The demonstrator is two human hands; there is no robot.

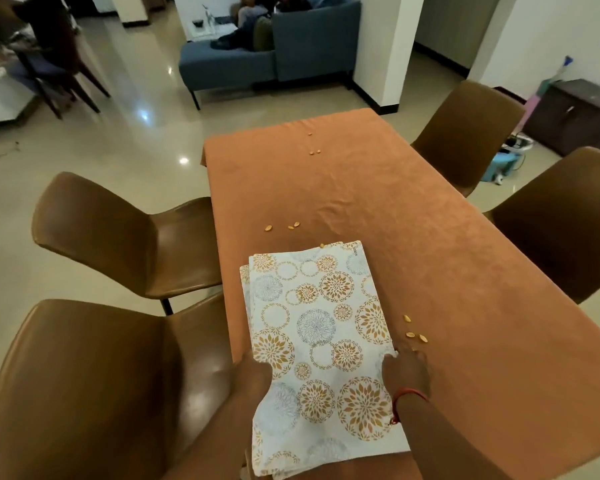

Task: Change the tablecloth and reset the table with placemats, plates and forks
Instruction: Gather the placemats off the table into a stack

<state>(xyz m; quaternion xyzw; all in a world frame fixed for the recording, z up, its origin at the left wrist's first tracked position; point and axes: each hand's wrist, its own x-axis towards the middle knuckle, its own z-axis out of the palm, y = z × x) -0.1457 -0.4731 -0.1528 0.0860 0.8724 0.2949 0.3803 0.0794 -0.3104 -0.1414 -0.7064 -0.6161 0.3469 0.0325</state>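
Orange tablecloth (413,237) covers table; left hand (253,379) and right hand (406,372) grip folded patterned cloth (319,341) between them; crumbs (414,332) just beyond right hand.

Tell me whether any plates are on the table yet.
No. The orange tablecloth carries only the folded patterned cloth and scattered crumbs.

1 head camera looks steeply down, close over the table (430,271).
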